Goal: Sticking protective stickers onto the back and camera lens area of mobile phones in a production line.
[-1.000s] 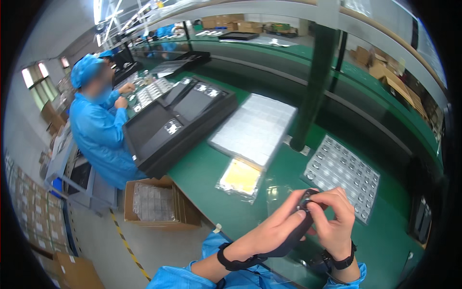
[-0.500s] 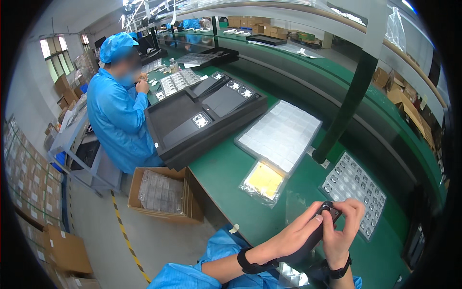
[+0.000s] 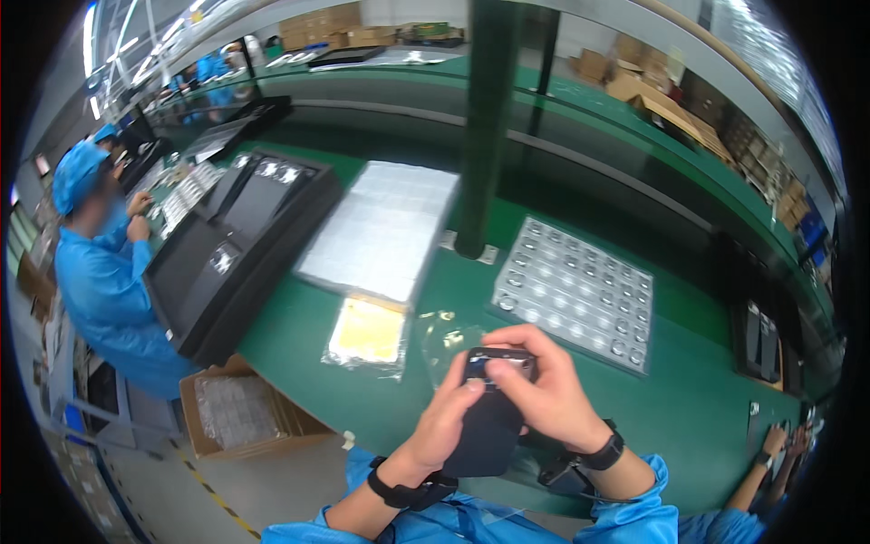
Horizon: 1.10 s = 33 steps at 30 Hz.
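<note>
A dark flat panel with a shiny-windowed black end (image 3: 485, 442) is held in front of me, over the near edge of the bench. My left hand (image 3: 435, 428) grips its left side, thumb on the face near the top. On the right side, my right hand (image 3: 551, 388) wraps the upper end and its thumb presses on the shiny part. Just beyond my hands lies a clear tray with rows of small round-centred parts (image 3: 580, 295). A crumpled clear film (image 3: 446, 340) is left of the panel's top.
A white-covered tray (image 3: 385, 227) and a yellow bagged pack (image 3: 367, 331) lie leftward on the green bench (image 3: 304, 363). Beyond them sits a black foam tray (image 3: 245, 249) with similar panels. A green post (image 3: 489, 136) stands ahead. A co-worker (image 3: 104, 281) sits left; another person's hands (image 3: 779, 442) show right.
My view has swung to the right, so the bench things sit further left. The panel now faces me more fully, with both hands still on it. Another person's hands have come into view at right.
</note>
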Each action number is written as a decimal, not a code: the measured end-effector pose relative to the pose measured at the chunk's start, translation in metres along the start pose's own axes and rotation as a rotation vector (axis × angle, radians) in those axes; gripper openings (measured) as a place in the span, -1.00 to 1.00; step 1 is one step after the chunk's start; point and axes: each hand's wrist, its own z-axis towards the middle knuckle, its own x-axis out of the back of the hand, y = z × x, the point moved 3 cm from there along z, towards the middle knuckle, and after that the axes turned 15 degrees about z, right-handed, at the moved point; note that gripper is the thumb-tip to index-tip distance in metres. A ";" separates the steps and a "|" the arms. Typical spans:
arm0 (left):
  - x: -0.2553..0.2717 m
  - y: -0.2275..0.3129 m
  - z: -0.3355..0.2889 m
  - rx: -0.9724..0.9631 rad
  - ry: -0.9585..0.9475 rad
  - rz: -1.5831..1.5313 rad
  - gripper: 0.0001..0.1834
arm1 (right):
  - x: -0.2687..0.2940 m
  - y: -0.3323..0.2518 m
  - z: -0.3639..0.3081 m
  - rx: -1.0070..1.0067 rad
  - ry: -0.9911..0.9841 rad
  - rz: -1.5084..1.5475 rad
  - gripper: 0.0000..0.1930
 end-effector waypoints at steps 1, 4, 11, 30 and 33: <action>0.000 -0.001 0.001 -0.012 0.007 0.031 -0.53 | 0.000 0.001 0.001 0.091 -0.013 -0.053 -0.72; -0.002 -0.001 -0.001 -0.032 0.065 0.119 -0.50 | -0.003 0.002 -0.003 0.138 -0.007 -0.110 -0.71; 0.000 0.004 -0.013 -0.018 0.062 0.046 -0.55 | -0.004 -0.005 -0.005 -0.258 -0.100 0.118 -0.71; -0.026 0.035 -0.033 -0.247 0.124 0.317 -0.60 | -0.008 -0.027 -0.025 0.202 -0.170 -0.078 -0.65; -0.027 0.037 -0.035 -0.180 0.125 0.302 -0.59 | -0.010 -0.029 -0.026 0.249 -0.144 -0.091 -0.65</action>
